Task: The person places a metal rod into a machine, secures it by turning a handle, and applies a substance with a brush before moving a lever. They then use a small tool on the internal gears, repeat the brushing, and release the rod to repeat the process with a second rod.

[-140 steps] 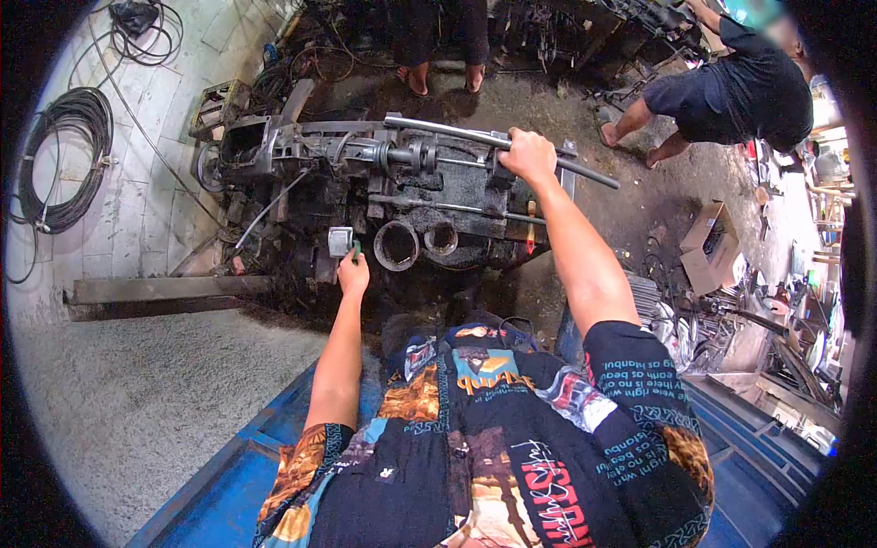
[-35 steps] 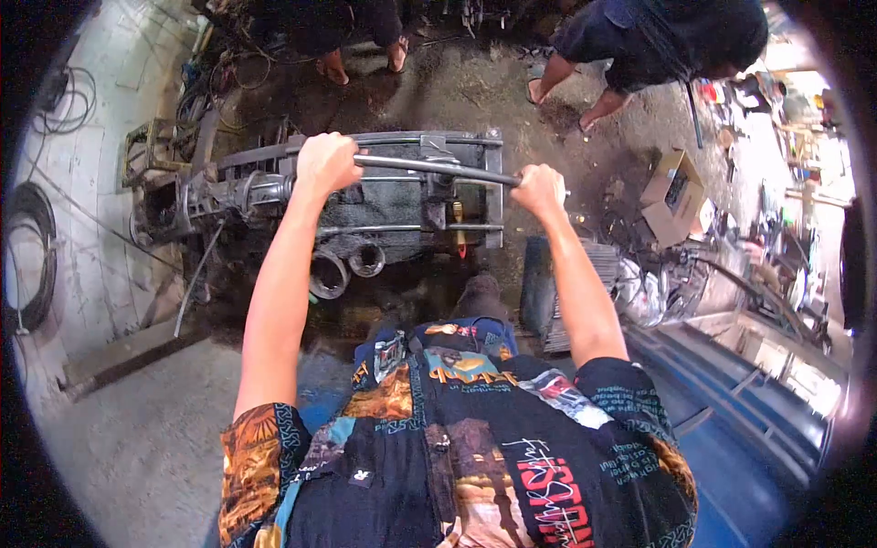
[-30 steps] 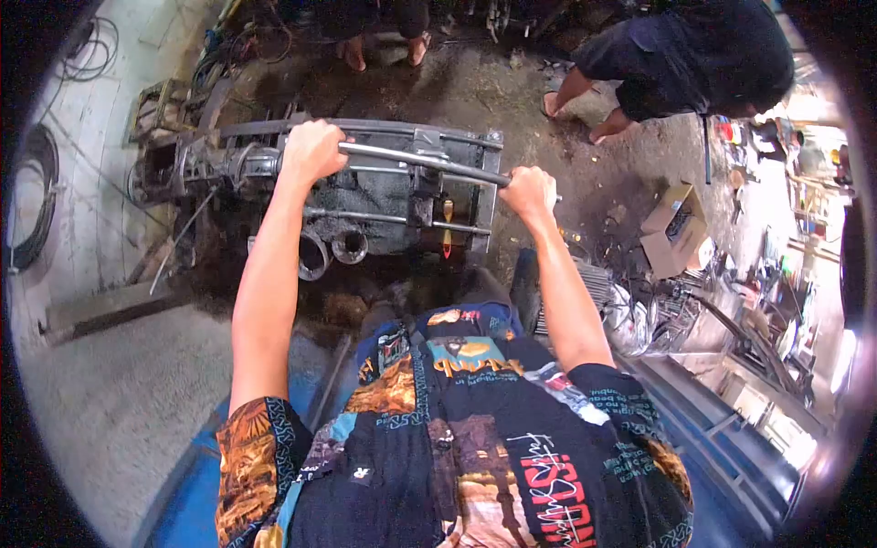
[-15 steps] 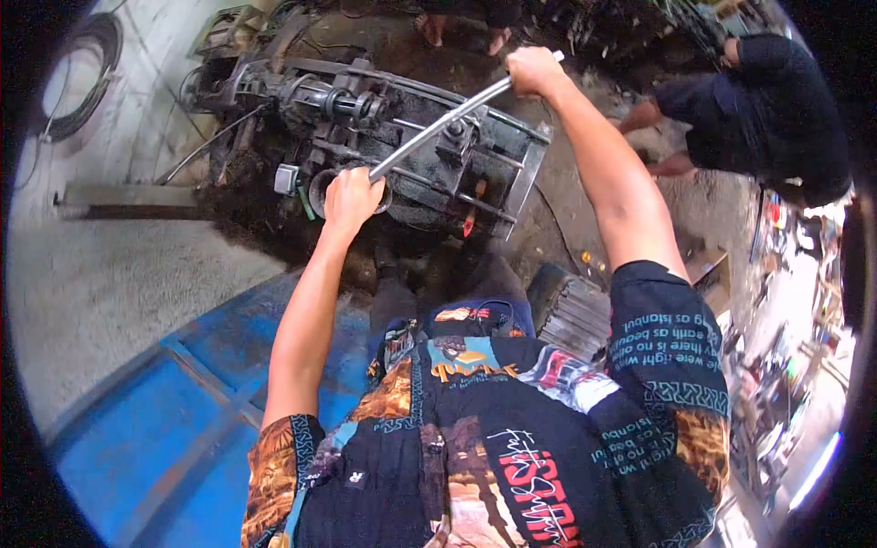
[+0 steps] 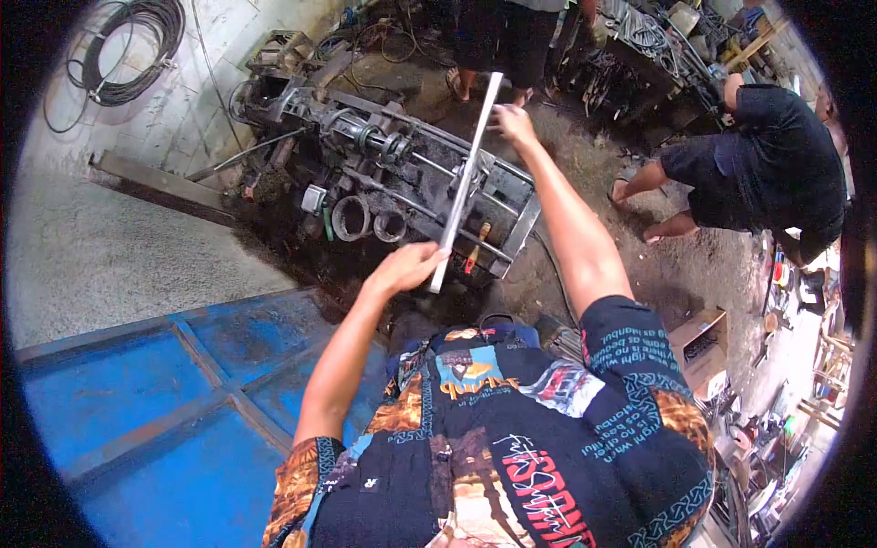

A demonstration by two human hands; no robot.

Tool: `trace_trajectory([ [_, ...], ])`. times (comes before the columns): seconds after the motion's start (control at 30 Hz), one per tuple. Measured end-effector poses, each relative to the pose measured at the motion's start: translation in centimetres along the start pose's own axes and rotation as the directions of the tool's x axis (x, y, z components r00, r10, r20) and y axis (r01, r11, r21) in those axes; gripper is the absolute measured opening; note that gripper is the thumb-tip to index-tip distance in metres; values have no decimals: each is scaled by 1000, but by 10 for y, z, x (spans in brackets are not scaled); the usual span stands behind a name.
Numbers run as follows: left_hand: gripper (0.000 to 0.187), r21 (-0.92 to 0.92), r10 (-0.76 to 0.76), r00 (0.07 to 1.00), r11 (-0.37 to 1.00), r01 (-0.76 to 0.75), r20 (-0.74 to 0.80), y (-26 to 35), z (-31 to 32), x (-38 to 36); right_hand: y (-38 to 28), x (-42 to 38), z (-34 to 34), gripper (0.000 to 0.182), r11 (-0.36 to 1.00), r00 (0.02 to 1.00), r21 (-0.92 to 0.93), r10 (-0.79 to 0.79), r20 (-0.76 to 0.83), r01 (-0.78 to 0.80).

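Machine (image 5: 402, 192): a greasy, dark cast-metal assembly lying on the dirt floor, the landmark for everything else. Parallel rods run along its top, a rectangular frame closes its right end, and two round openings sit on its near side. It looks heavy and coated in oil and grit.

Blue panel (image 5: 155, 393): a painted steel surface with raised ribs, on the near left of the machine, under the person.

Other people: one crouches in dark clothing (image 5: 776, 173) to the far right of the machine; another stands beyond it, only legs (image 5: 498, 55) showing.

Cable coil (image 5: 128, 55): hangs on the pale wall, beyond the machine's left end.

Steel bar (image 5: 464, 183): a long, bright, straight rod — cleaner than anything around it. It crosses over the right half of the machine, near end towards the person, far end pointing away.

What has changed: half a second ago the bar lay at a shallower slant across the machine with both fists shut on its ends; now it stands much steeper, swung further round. I judge the turning stroke to be at its end, with the hands being re-set on the bar.

Right hand (image 5: 513, 123): at the bar's far end, fingers loosened and only touching it — not a closed grasp.

Left hand (image 5: 406, 268): at the bar's near end, just off the machine's near edge, fingers spread against the bar's tip rather than wrapped round it.
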State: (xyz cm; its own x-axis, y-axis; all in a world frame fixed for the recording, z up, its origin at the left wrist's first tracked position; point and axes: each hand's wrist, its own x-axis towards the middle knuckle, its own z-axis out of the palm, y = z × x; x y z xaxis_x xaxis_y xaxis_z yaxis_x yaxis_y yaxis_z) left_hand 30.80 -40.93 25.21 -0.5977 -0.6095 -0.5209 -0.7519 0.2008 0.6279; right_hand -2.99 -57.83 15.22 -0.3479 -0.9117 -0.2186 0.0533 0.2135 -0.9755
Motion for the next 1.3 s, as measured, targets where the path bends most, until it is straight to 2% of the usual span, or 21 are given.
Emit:
trace_trajectory([
  [0.03, 62, -70, 3, 1000, 998, -1, 25, 4, -1, -9, 2, 16, 20, 50, 980, 997, -194, -22, 76, 36],
  [0.1, 56, -163, 12, 980, 986, -45, -197, -17, -5, -17, -52, -10, 68, 42, 921, 988, -387, 21, 156, 42],
  [0.17, 44, -214, -30, 882, 974, -81, -470, -34, -28, -29, -59, -33, 114, 35, 807, 995, -582, -77, 58, 96],
  [0.2, 41, -135, 29, 763, 979, -151, -645, -51, -37, -34, -55, -50, 132, 36, 792, 991, -596, -122, 51, 128],
  [0.23, 37, -177, -19, 698, 972, -155, -716, -70, -49, -35, -52, -71, 145, 38, 776, 985, -610, -169, 43, 160],
  [0.27, 36, -117, -1, 610, 982, -149, -792, -79, -66, -41, -58, -100, 151, 40, 720, 973, -656, -191, 126, 227],
  [0.3, 36, -177, -86, 564, 978, -109, -821, -89, -80, -47, -65, -131, 153, 44, 658, 957, -695, -203, 208, 291],
  [0.37, 37, -100, -50, 461, 991, -85, -886, -98, -103, -56, -65, -178, 146, 50, 590, 911, -699, -193, 364, 404],
  [0.43, 37, -191, -101, 446, 968, -162, -889, -94, -113, -62, -47, -216, 122, 50, 322, 814, -747, -217, 539, 581],
  [0.5, 37, -241, -127, 469, 952, -191, -874, -108, -116, -58, -23, -237, 79, 47, 209, 739, -713, -291, 608, 669],
  [0.57, 40, -216, -112, 472, 961, -172, -874, -110, -114, -57, -21, -237, 39, 42, 243, 812, -775, -195, 550, 583],
  [0.63, 45, -275, -168, 491, 949, -154, -855, -110, -108, -58, -42, -235, 14, 42, 412, 963, -873, -172, 209, 263],
  [0.7, 49, -259, -154, 506, 955, -143, -849, -120, -101, -54, -31, -203, -9, 48, 471, 969, -868, -242, 44, 158],
  [0.77, 50, -334, -212, 525, 931, -148, -824, -125, -94, -51, -50, -183, -13, 62, 609, 995, -789, -87, 39, 84],
  [0.83, 50, -342, -213, 537, 927, -153, -816, -127, -91, -51, -73, -177, 3, 69, 661, 998, -749, 0, 64, 48],
  [0.93, 52, -363, -225, 550, 919, -155, -804, -132, -87, -54, -90, -181, 32, 69, 696, 989, -705, -62, 131, 137],
  [1.03, 53, -342, -227, 542, 932, -119, -809, -136, -85, -59, -76, -177, 42, 46, 571, 990, -812, -6, 138, 117],
  [1.07, 53, -336, -224, 544, 935, -114, -809, -138, -84, -61, -60, -175, 45, 46, 571, 990, -812, -2, 144, 119],
  [1.13, 53, -334, -228, 543, 937, -105, -808, -141, -81, -63, -43, -174, 47, 39, 494, 933, -808, -315, 175, 319],
  [1.23, 53, -380, -242, 568, 915, -136, -786, -144, -74, -68, -47, -173, 39, 40, 383, 886, -819, -358, 295, 427],
  [1.3, 52, -397, -268, 553, 909, -126, -789, -144, -70, -72, -44, -174, 35, 43, 439, 892, -788, -337, 301, 432],
])
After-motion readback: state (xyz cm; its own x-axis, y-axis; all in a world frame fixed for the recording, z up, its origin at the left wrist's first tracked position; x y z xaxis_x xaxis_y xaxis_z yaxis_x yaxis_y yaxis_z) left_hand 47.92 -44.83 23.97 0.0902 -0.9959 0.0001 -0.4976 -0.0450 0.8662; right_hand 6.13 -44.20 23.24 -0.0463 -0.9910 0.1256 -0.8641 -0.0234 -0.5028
